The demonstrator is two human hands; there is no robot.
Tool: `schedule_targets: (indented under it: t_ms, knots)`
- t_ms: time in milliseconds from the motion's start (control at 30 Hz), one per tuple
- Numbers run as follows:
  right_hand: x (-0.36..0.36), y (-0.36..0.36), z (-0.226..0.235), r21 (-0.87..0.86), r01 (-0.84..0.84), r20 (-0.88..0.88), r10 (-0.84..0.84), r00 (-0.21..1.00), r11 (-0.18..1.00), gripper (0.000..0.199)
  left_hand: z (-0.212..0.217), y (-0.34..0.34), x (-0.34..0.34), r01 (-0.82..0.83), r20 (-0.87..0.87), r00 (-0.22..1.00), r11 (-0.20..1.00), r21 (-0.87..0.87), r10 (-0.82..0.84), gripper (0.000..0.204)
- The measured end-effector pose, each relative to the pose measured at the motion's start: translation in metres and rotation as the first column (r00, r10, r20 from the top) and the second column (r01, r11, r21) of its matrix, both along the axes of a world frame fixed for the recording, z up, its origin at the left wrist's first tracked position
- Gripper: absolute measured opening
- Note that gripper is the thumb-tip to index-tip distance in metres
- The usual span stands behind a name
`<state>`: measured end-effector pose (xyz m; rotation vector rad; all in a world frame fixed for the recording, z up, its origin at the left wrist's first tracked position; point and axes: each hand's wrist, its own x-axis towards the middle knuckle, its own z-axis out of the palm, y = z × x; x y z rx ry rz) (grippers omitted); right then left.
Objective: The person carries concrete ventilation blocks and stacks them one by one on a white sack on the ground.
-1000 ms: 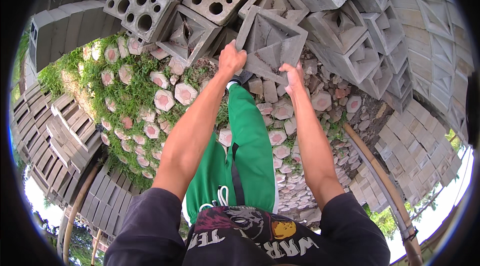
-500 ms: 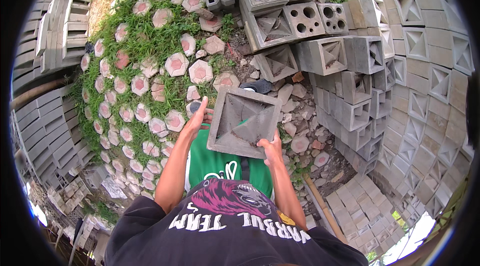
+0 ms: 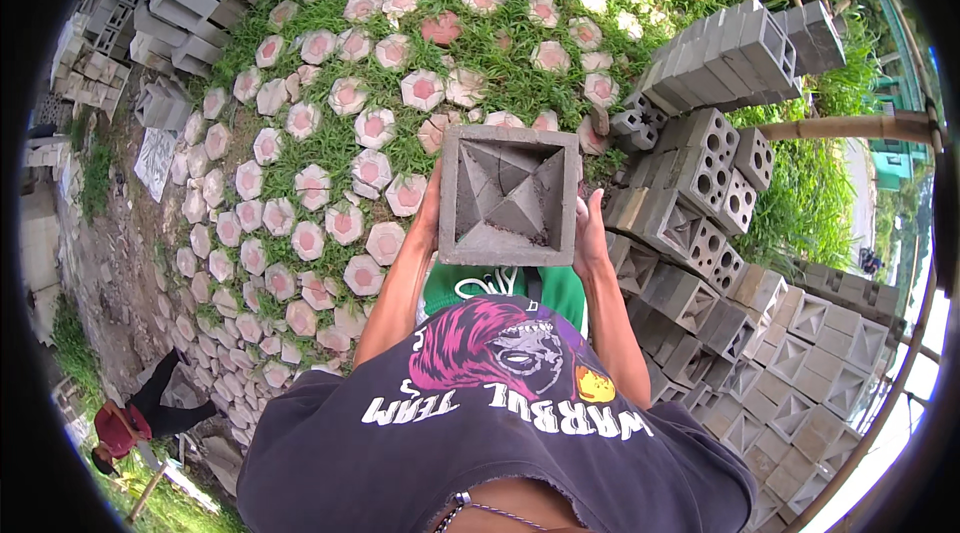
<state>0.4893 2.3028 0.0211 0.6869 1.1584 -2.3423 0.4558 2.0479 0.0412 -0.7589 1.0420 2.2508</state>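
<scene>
Squarish concrete block [image 3: 508, 198] sits smack between left hand [image 3: 428, 213] and right hand [image 3: 591, 233], both gripping its sides, neither nearer.

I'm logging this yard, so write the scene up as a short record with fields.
Held: square grey concrete block with a recessed, faceted face turned to the camera
Left hand: at the block's left side, fingers mostly hidden
Right hand: at its right side, thumb raised
Ground: hexagonal pale pavers with pink centres, green grass between many
Right side: stacked grey concrete blocks with round holes
Lower left: distant person in a dark red top
</scene>
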Motion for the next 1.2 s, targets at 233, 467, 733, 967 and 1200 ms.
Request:
schedule_targets:
  t_ms: [233, 467, 733, 967, 1200]
  knots:
    - [-0.105, -0.097, -0.034, 0.113, -0.331, -0.063, 0.339, 0.939, 0.937, 0.066, -0.019, -0.087, -0.006, -0.365, -0.162, 0.921, 0.930, -0.041, 0.354, 0.070]
    - [-0.200, -0.172, -0.020, 0.062, -0.531, -0.189, 0.532, 0.825, 0.845, 0.073, -0.013, -0.133, -0.053, -0.554, -0.233, 0.822, 0.824, -0.118, 0.520, 0.071]
    - [-0.365, -0.219, -0.021, 0.014, -0.575, -0.227, 0.563, 0.795, 0.818, 0.077, -0.020, -0.180, -0.211, -0.556, -0.309, 0.803, 0.827, -0.084, 0.509, 0.076]
    - [-0.496, -0.253, 0.003, 0.198, -0.521, -0.185, 0.553, 0.812, 0.830, 0.083, -0.001, -0.220, -0.352, -0.504, -0.286, 0.843, 0.855, -0.122, 0.456, 0.076]
    - [-0.588, -0.301, 0.003, 0.078, -0.593, -0.093, 0.598, 0.796, 0.802, 0.081, 0.008, -0.270, -0.435, -0.504, -0.232, 0.854, 0.851, -0.149, 0.465, 0.077]
